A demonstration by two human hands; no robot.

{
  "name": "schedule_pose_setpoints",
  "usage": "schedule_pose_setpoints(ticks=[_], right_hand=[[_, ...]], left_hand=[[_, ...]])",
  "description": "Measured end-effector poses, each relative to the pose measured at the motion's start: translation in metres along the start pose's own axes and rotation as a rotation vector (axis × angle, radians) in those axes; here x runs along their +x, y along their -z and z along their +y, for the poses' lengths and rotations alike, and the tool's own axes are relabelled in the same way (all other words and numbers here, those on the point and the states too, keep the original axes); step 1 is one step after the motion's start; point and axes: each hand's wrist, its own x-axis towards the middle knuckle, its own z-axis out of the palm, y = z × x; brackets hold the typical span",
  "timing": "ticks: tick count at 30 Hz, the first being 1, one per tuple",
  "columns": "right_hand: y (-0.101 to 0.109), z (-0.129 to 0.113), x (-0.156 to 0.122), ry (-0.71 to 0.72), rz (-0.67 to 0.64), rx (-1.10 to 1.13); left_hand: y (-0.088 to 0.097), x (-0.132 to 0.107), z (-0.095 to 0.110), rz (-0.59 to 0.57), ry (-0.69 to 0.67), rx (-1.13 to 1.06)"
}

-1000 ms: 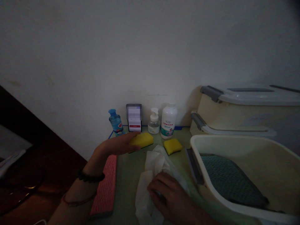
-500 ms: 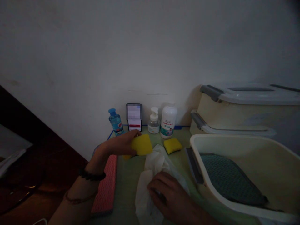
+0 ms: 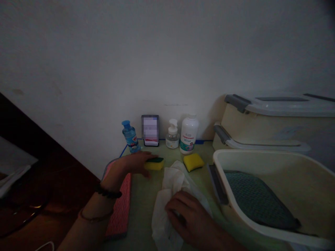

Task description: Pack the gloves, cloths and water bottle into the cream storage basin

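My left hand is at the left end of a yellow sponge with a dark green top, which rests on the green table cover. The fingers stretch out along its far side, and the thumb is apart on the near side. Over a crumpled white bag, partly see-through at its right edge, my right hand lies with curled fingers, seemingly gripping it. A second yellow sponge sits beyond the bag, to the right. Under my left forearm is a pink textured pad.
Against the wall stand a blue bottle, a phone, a clear pump bottle and a white bottle. On the right, an open cream bin holds a green textured pad; stacked lidded bins rise behind it.
My left hand has lowered the sponge onto the table cover, turning its green side up, and its fingers have spread. My right hand has stayed on the white bag.
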Motion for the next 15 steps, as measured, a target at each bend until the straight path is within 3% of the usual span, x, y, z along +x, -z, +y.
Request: schedule_pose_setpoints(ticks=[8,15], right_hand=[[-0.0034,0.0037,-0.0012,-0.016,0.005,0.024],[-0.0030,0.0035,-0.0006,-0.009,0.009,0.019]], left_hand=[[0.0084,-0.0071,0.0043,-0.111,-0.005,-0.150],[0.0036,-0.0072,-0.0006,-0.056,0.018,-0.122]])
